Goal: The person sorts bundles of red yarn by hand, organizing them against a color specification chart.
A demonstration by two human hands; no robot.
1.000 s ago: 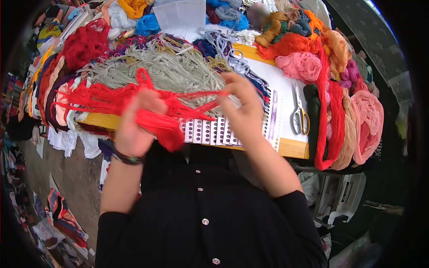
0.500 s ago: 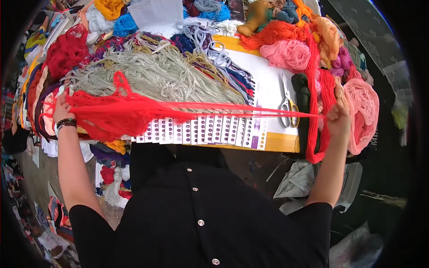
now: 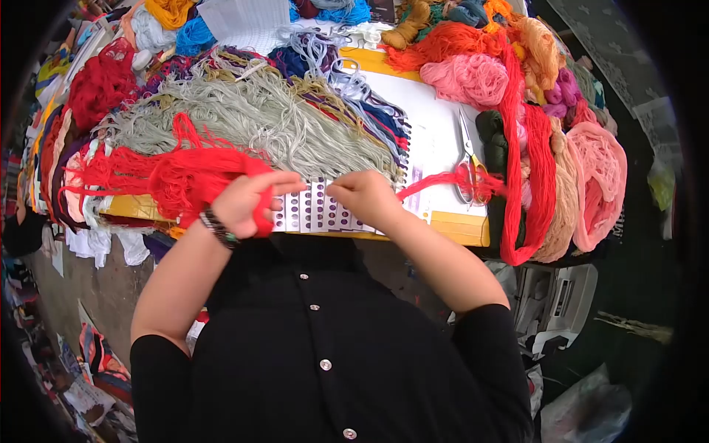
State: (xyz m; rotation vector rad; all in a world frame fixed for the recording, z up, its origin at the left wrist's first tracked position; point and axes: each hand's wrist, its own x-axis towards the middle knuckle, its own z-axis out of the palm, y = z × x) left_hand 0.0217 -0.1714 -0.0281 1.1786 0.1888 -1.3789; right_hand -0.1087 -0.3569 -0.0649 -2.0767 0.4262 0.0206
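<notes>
Red yarn (image 3: 196,177) lies in a loose tangle at the left of the board, with a strand looped round my left hand (image 3: 247,201). That hand's fingers point right, and the yarn passes between thumb and fingers. Facing it, my right hand (image 3: 368,196) is closed in a pinch, and a red strand trails from it to the right over the scissors (image 3: 464,148). A small gap separates the two fingertips. Beneath them is a card with rows of dark dots (image 3: 317,207). Grey-green yarn (image 3: 258,118) spreads out behind the red tangle.
Pink (image 3: 473,77), orange (image 3: 450,46) and salmon (image 3: 597,184) yarn bundles crowd the right side. A long red skein (image 3: 539,170) hangs over the right edge. Dark red yarn (image 3: 103,85) sits at the left, and a printed sheet (image 3: 247,22) lies at the back.
My hands have come in from far apart to meet near the middle. The red strands stretched taut between them have gone slack, and some now lie over the scissors.
</notes>
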